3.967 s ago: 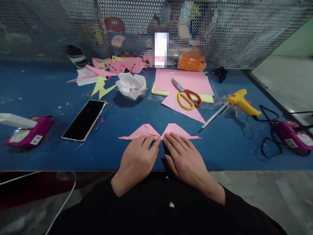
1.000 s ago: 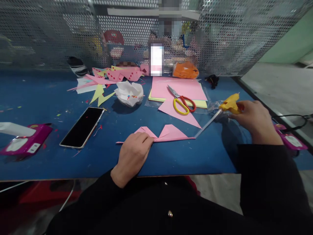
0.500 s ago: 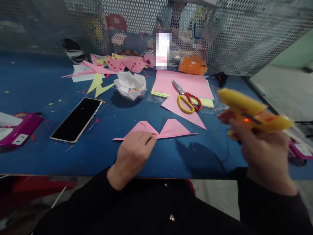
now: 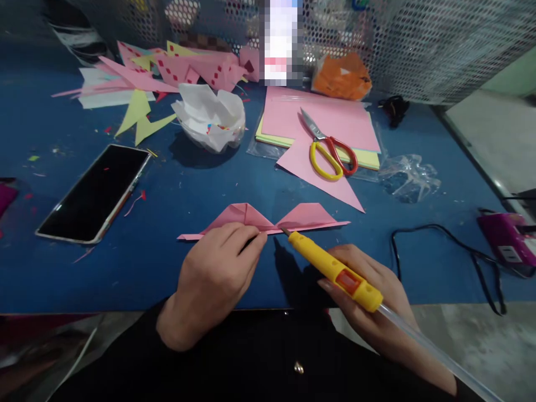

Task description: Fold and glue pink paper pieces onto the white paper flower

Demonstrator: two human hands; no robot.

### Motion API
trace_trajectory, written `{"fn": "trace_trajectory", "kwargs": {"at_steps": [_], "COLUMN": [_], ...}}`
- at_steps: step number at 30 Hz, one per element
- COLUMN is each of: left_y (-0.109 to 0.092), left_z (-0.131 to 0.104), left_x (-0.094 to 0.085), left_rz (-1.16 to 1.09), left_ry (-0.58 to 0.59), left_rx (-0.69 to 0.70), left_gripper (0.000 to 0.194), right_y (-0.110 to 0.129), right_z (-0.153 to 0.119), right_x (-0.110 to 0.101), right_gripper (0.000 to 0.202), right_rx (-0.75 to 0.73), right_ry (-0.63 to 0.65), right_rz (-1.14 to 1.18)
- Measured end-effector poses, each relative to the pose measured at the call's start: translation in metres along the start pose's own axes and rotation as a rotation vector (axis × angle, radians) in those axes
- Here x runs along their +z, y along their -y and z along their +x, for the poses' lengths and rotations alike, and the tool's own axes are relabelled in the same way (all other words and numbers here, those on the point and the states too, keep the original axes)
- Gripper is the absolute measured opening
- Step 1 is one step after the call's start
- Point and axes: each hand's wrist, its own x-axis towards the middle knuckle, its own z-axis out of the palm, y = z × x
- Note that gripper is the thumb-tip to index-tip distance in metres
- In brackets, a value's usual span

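Head view: folded pink paper (image 4: pixel 307 215) lies lengthwise parallel to the front edge of the desk (image 4: pixel 138 279), beyond the left hand (image 4: pixel 213 273), which is nearer and pinches it; the right hand (image 4: pixel 391 290) grips the yellow glue gun (image 4: pixel 324 262), nozzle (image 4: pixel 285 231) at the paper's middle notch.

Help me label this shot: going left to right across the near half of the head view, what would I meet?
Cropped purple object → black-screened smartphone → left hand → yellow hot glue gun → purple power strip.
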Motion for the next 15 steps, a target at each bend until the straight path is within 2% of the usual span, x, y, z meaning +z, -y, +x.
{"fn": "trace_trajectory", "kwargs": {"at_steps": [6,15], "left_y": [0.0,-0.001], "left_z": [0.0,-0.001], "left_x": [0.001,0.001], "left_rz": [0.0,0.004], "left_ry": [-0.002,-0.015], "left_rx": [0.009,0.018], "left_gripper": [0.02,0.019], "right_y": [0.003,0.005], "right_z": [0.003,0.003], "right_x": [0.009,0.016], "right_gripper": [0.013,0.02], "right_rx": [-0.055,-0.06], "right_ry": [-0.019,-0.017], "right_rz": [-0.072,-0.144]}}
